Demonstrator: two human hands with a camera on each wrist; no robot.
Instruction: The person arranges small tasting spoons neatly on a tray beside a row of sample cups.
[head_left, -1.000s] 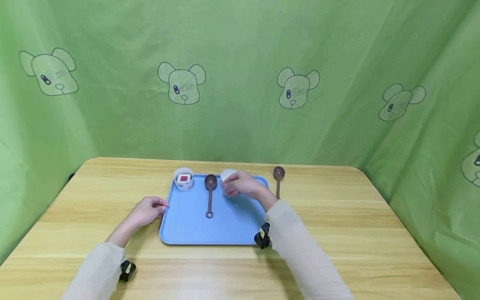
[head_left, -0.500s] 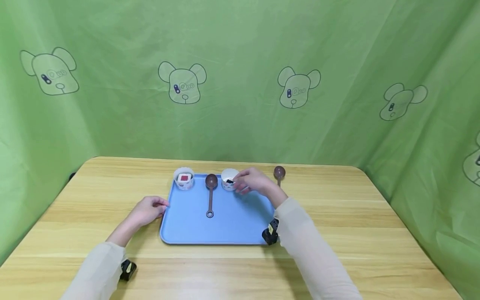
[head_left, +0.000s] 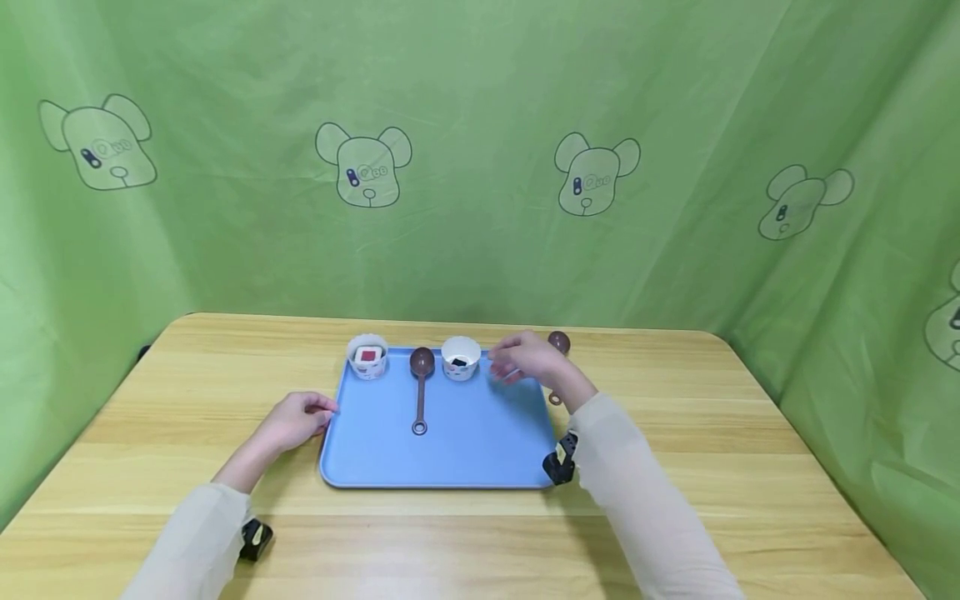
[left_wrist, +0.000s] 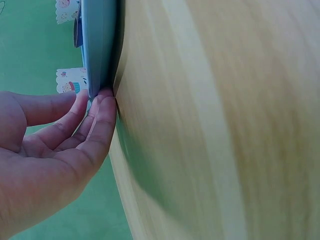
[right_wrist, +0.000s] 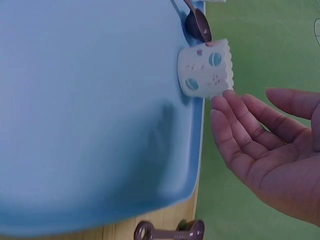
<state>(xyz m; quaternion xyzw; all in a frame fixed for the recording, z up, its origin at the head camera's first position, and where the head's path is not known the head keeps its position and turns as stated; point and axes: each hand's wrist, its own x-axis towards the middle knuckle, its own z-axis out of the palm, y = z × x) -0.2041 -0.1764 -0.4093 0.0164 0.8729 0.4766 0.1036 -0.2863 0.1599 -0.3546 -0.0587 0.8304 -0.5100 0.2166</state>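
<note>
A blue tray (head_left: 480, 442) lies on the wooden table. My left hand (head_left: 295, 421) grips its left rim with the fingertips, seen close up in the left wrist view. Above the tray's back right part is my right hand (head_left: 527, 358), holding nothing, its fingers loosely bent. In the right wrist view the fingertips are near a white patterned paper cup (right_wrist: 205, 70). This cup (head_left: 460, 367) stands at the tray's back with a small black piece inside. A brown spoon (head_left: 421, 392) lies to its left. At the back left corner another paper cup (head_left: 367, 371) holds a white-and-red block (head_left: 368, 356).
A second brown spoon (head_left: 558, 342) lies on the table right of the tray, partly hidden by the right hand. Both wrists wear black devices. A green curtain (head_left: 480, 167) with printed bear heads hangs behind the table (head_left: 712, 458).
My right hand has moved away from the right-hand paper cup, to the right, uncovering the cup and the black piece in it. My left hand has stayed at the tray's left rim.
</note>
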